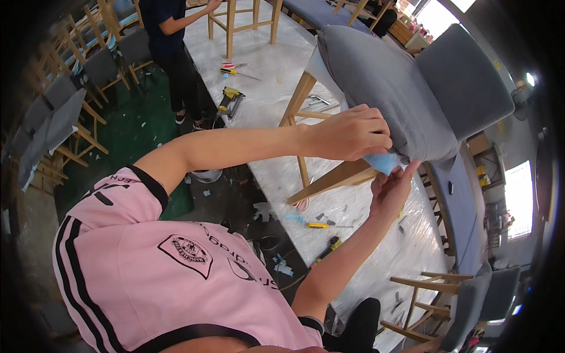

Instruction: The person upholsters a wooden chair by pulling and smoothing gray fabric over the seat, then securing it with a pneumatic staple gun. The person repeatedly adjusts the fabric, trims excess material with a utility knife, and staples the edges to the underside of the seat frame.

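Note:
A wooden chair with a grey fabric seat and a grey backrest stands tilted in the view on the plastic-covered table. My left hand is closed at the seat's near lower corner, above a wooden leg. Below its fingers, a piece of light blue material sticks out from under the grey cover. My right hand comes up from below, its fingers bent and the thumb against the edge of the grey fabric beside the blue piece. What lies between its fingers is partly hidden.
On the table lie a staple gun, screwdrivers, scissors and scraps. A person stands across at upper left, near another chair frame. More chairs crowd the left; another chair lies lower right.

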Tool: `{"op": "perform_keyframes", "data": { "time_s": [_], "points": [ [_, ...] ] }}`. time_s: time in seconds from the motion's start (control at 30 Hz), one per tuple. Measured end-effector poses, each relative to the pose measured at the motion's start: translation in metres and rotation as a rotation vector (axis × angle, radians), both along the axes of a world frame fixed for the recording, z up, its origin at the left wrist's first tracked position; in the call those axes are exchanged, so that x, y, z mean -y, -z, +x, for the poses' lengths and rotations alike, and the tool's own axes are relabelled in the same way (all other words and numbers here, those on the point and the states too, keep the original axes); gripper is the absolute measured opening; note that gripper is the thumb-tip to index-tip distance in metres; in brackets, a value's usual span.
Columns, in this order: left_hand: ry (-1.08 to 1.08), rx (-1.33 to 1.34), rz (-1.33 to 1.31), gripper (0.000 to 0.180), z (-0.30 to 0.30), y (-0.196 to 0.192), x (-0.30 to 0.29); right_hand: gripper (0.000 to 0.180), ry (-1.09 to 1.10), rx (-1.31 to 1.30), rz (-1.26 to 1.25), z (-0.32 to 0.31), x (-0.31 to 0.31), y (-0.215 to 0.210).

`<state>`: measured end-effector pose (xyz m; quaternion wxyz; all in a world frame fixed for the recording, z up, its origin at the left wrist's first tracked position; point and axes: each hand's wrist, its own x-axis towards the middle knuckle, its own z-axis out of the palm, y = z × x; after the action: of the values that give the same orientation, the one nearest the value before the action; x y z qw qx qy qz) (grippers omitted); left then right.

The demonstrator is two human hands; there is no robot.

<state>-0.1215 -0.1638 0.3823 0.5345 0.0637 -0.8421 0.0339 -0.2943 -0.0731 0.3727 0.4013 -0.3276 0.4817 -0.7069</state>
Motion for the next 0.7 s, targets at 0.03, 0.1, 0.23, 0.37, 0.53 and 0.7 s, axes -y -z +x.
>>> {"op": "perform_keyframes", "data": {
  "time_s": [0.03, 0.1, 0.23, 0.37, 0.53, 0.7],
  "points": [
    [0.015, 0.003, -0.001, 0.014, 0.0, 0.001, 0.001, 0.055, 0.001, 0.045, -0.006, 0.002, 0.004, -0.003],
    [0.039, 0.006, -0.007, 0.016, 0.002, 0.0, 0.004, 0.049, -0.022, 0.084, -0.04, 0.004, 0.004, -0.006],
    [0.046, 0.088, 0.075, 0.016, 0.007, -0.007, 0.007, 0.04, -0.058, 0.108, -0.093, 0.0, -0.001, 0.001],
    [0.107, 0.093, 0.349, 0.016, 0.003, -0.017, 0.002, 0.027, 0.099, -0.048, -0.226, 0.009, -0.002, 0.017],
    [0.095, 0.146, 0.561, 0.015, -0.001, -0.033, 0.0, 0.024, 0.387, -0.116, -0.232, 0.031, 0.006, 0.025],
    [-0.049, 0.1, -0.206, 0.017, -0.007, -0.053, -0.016, 0.026, 0.449, -0.163, -0.278, 0.044, 0.005, 0.032]
  ]
}}
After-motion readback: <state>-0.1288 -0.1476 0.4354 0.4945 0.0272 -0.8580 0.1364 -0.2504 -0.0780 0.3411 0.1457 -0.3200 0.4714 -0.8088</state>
